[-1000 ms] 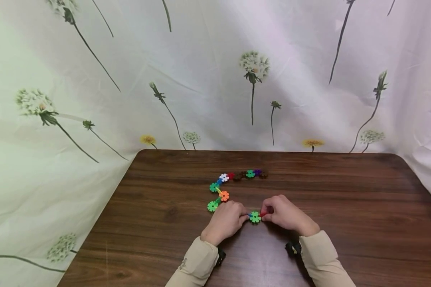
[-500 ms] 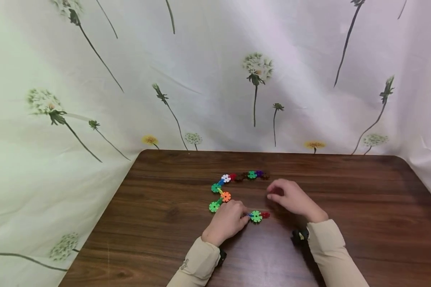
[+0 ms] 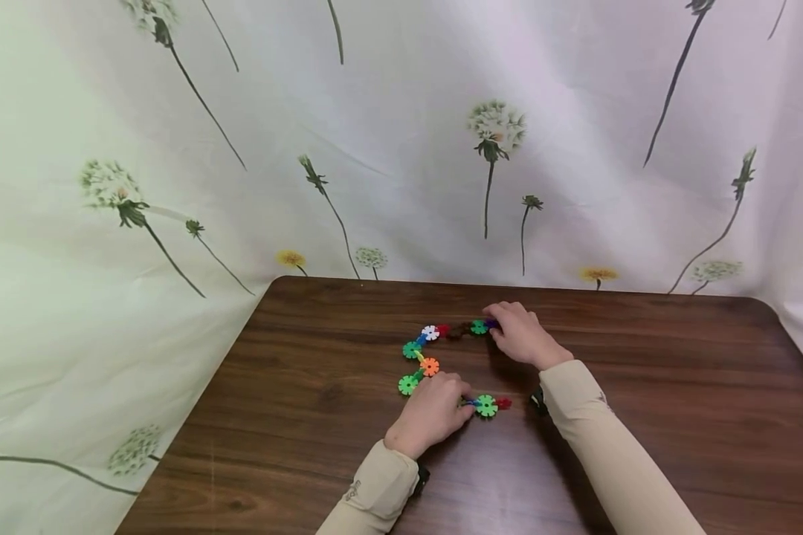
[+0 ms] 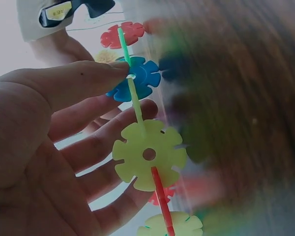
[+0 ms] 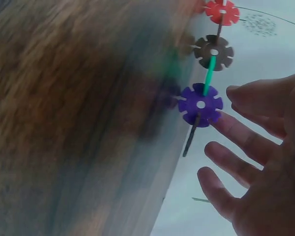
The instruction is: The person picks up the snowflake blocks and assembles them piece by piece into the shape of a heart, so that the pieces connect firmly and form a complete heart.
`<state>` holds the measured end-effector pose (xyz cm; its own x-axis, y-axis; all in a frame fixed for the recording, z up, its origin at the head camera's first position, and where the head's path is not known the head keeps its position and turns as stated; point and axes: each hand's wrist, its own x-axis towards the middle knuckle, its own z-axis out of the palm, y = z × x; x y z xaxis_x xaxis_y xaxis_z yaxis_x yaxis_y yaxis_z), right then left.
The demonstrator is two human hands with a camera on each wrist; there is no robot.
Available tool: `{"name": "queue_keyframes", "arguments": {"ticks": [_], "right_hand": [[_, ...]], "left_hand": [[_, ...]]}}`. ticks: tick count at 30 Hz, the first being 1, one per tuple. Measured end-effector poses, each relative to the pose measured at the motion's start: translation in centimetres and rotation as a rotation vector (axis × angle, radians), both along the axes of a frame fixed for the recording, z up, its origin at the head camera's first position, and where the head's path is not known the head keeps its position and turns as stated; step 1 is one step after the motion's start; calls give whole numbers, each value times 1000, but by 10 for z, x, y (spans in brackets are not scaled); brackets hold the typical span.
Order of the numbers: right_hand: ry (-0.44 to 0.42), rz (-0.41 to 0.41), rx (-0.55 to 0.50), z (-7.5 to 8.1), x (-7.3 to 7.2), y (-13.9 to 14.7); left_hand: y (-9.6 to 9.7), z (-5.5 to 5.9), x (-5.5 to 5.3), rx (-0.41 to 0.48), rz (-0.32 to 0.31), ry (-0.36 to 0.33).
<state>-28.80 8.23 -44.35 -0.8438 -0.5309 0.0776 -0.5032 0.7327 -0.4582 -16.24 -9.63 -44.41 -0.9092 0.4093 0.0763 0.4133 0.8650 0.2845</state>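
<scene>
Notched plastic discs, slotted together edge to edge, form a winding chain. In the left wrist view, the left hand (image 3: pixel 431 414) pinches a blue disc (image 4: pixel 148 73) between thumb and finger. A yellow-looking disc (image 4: pixel 130 150) joins it through an edge-on disc. To that hand's right lie a light green disc (image 3: pixel 482 411) and a red disc (image 3: pixel 505 404). At the chain's far end, the right hand (image 3: pixel 523 339) reaches over a purple disc (image 5: pixel 188 106). Its thumb stands apart from the disc, while a fingertip lies at the disc's edge. A dark edge-on disc (image 5: pixel 190 140) hangs beyond.
A dark wooden table (image 3: pixel 294 416) bears the chain. White (image 3: pixel 430 328), orange (image 3: pixel 430 360) and green discs (image 3: pixel 411 350) make up its left bend. Behind the table hangs a pale cloth (image 3: pixel 401 148) printed with dandelions.
The right hand has let go of the red disc and moved away to the chain's far purple end. The left hand has stayed at its place. The camera view has shifted slightly.
</scene>
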Motion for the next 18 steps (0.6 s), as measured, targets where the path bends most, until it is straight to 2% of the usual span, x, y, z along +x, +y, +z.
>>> {"name": "queue_keyframes", "arguments": {"ticks": [12,18], "right_hand": [[38,11,15,-6,-4,-2],[25,-1,30,-6,-2,2]], "left_hand": [[0,-1,1,5,4,21],[-1,1,2,-6,7,29]]}}
